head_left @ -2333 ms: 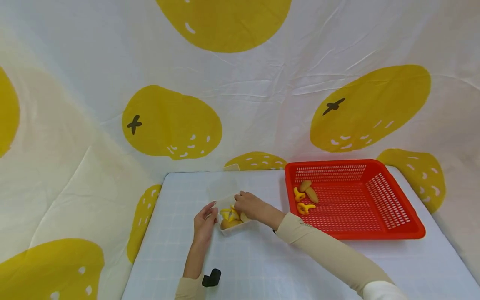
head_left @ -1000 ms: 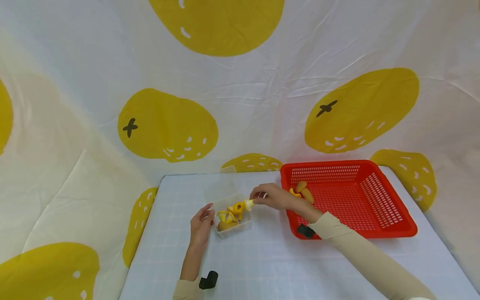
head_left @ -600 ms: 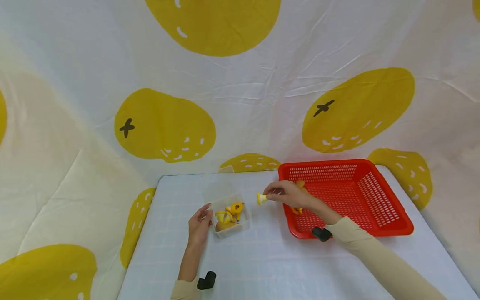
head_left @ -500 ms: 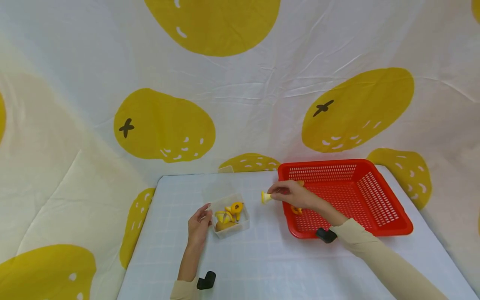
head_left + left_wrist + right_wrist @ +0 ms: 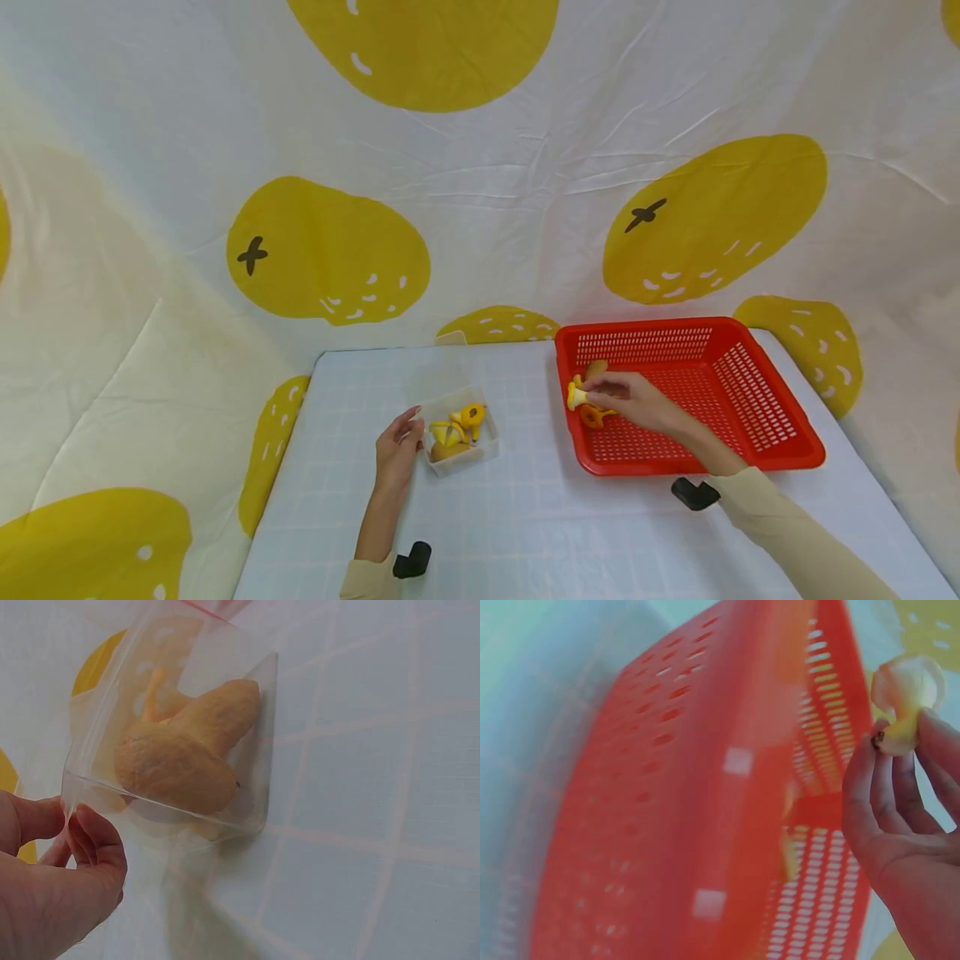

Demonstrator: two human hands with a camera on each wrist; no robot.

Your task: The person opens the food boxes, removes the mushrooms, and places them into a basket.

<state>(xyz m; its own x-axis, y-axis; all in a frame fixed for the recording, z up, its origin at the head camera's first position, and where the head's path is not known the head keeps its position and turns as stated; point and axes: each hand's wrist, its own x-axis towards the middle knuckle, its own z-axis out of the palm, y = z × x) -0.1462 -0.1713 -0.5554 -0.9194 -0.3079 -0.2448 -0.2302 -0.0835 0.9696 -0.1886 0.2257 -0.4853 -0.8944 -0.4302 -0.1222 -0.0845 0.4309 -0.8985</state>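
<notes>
While the left hand (image 5: 397, 451), toward the left edge of the tabletop (image 5: 525, 533), pinches the wall of a clear container (image 5: 469, 463) between thumb and fingers, yellow pieces (image 5: 472, 413) and brown pieces (image 5: 176, 769) rest inside it. Farther right, a pale-yellow flared piece (image 5: 577, 397) is held at the left end of the red basket (image 5: 780, 463), near the tabletop's rear right corner. The step in hand appears to be placing this piece; the next move probably calls for lowering it and loosening the grip. Its flared end points toward the tabletop's left edge, its long axis roughly parallel to the rear edge. The fingers of the right hand (image 5: 641, 404) grip its stem.
</notes>
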